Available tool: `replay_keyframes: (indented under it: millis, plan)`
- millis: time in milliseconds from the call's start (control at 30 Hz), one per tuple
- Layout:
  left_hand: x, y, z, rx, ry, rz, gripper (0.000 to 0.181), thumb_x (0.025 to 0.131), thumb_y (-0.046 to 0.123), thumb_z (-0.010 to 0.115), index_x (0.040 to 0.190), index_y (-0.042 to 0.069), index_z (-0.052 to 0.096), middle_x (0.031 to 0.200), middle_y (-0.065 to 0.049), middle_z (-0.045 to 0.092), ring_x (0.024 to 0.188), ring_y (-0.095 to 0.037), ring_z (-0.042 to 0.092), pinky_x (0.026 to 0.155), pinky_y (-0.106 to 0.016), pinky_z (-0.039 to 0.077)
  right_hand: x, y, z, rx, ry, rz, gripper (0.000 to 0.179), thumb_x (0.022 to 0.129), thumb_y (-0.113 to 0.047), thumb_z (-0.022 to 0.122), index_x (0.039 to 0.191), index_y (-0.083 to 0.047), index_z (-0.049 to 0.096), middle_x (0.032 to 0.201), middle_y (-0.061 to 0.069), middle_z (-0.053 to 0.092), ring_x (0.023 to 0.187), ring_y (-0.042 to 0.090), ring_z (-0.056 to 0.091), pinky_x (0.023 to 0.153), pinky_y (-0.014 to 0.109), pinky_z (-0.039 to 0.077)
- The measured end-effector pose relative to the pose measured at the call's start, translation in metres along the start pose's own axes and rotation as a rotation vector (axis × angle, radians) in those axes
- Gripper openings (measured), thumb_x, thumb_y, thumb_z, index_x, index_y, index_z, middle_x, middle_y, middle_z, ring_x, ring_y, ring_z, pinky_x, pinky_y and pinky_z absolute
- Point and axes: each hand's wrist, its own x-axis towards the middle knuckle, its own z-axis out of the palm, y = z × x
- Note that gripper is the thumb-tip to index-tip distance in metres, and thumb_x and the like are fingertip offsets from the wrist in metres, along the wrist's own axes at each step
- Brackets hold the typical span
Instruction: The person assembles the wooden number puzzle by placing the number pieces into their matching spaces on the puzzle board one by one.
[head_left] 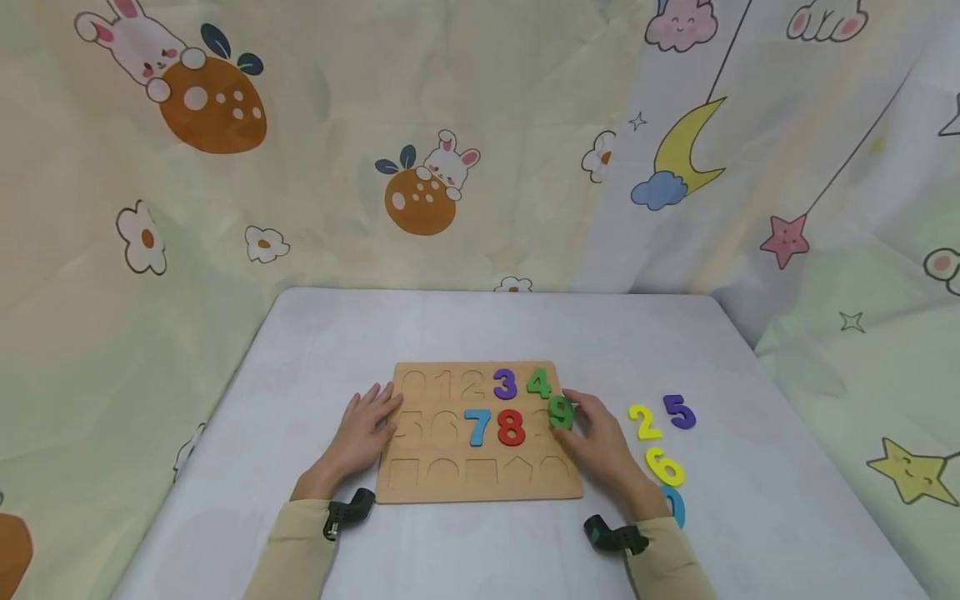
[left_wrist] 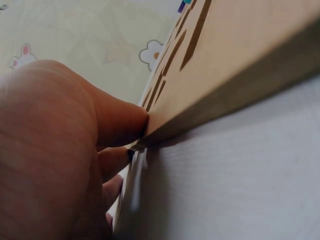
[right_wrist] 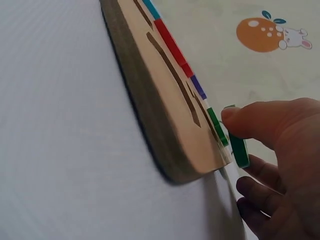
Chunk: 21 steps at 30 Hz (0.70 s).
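Note:
The wooden number board (head_left: pixel 442 475) lies flat with a blue 7 (head_left: pixel 477 427), a red 8 (head_left: pixel 512 427), a purple 3 (head_left: pixel 505 384) and a green 4 (head_left: pixel 538 382) on it. My left hand (head_left: pixel 362 433) rests at the board's left edge, fingers extended; in the left wrist view its thumb (left_wrist: pixel 122 120) touches the board's edge. My right hand (head_left: pixel 600 446) pinches a green number 9 (head_left: pixel 560 412) by the board's right edge. In the right wrist view this green 9 (right_wrist: pixel 239 150) is tilted on edge, just off the board, with the other fingers spread below.
Right of the board lie a yellow 2 (head_left: pixel 646 422), a purple 5 (head_left: pixel 679 412), a yellow 6 (head_left: pixel 664 467) and a blue ring-like piece (head_left: pixel 677 505) partly hidden by my right wrist. The white table (head_left: pixel 360 329) meets a patterned curtain (head_left: pixel 322 150) behind.

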Motion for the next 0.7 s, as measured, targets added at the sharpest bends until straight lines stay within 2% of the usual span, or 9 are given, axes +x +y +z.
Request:
replay_keyframes:
  millis: [333, 700]
  plan:
    - [0.0, 0.0001, 0.0005, -0.006, -0.002, -0.003, 0.048, 0.095, 0.011, 0.058, 0.141, 0.001, 0.05, 0.155, -0.017, 0.033, 0.146, -0.039, 0.019, 0.118, -0.058, 0.003, -0.0038, 0.0015, 0.0002, 0.017, -0.012, -0.027, 0.068, 0.084, -0.017, 0.076, 0.144, -0.015, 0.044, 0.143, 0.009, 0.048, 0.126, 0.03, 0.051, 0.107, 0.05, 0.042]
    - [0.0016, -0.0031, 0.0007, 0.007, -0.005, 0.008, 0.049, 0.094, 0.011, 0.059, 0.141, 0.002, 0.05, 0.155, -0.016, 0.033, 0.146, -0.039, 0.019, 0.118, -0.058, 0.004, -0.0041, -0.002, 0.0035, -0.011, -0.024, -0.019, 0.074, 0.08, -0.023, 0.081, 0.145, -0.015, 0.045, 0.136, 0.006, 0.055, 0.134, 0.029, 0.045, 0.111, 0.052, 0.036]
